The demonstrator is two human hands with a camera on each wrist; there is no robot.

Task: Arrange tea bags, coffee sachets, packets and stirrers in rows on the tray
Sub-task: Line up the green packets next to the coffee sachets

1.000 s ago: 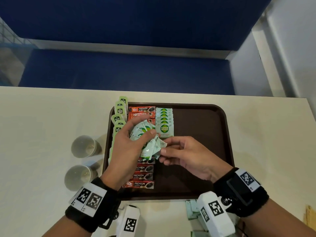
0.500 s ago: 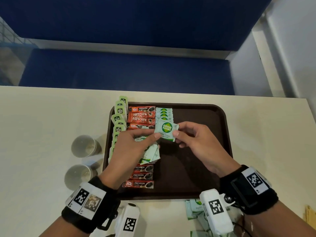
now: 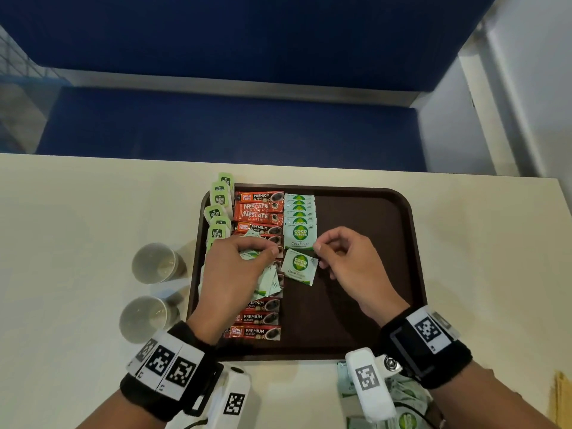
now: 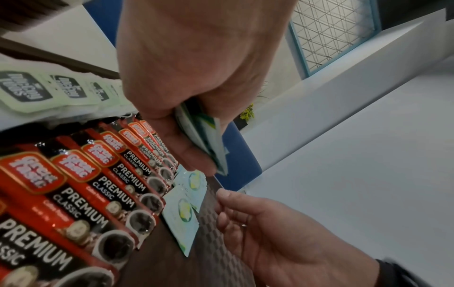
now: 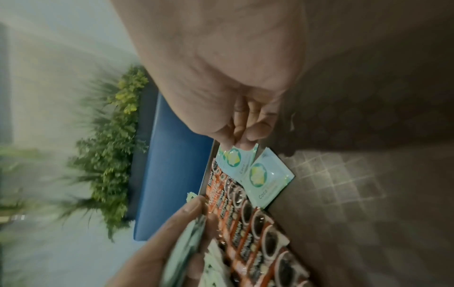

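On the brown tray lie a column of green tea bags, a column of red coffee sachets and a row of overlapping Coco sugar packets. One more sugar packet lies tilted just below that row, free of both hands. My left hand hovers over the coffee sachets and grips a bundle of sugar packets, also seen in the left wrist view. My right hand has loosely curled fingers. Its tips sit at the lower right corner of the row's front packet, and nothing shows between them.
Two paper cups stand on the table left of the tray. More sugar packets lie at the near table edge under my right wrist. A yellowish item is at the far right. A blue bench runs behind the table.
My right hand took one sugar packet from the left hand's bundle, carried it up to the row and let it go; it now lies tilted below the row. The left hand lowered slightly.
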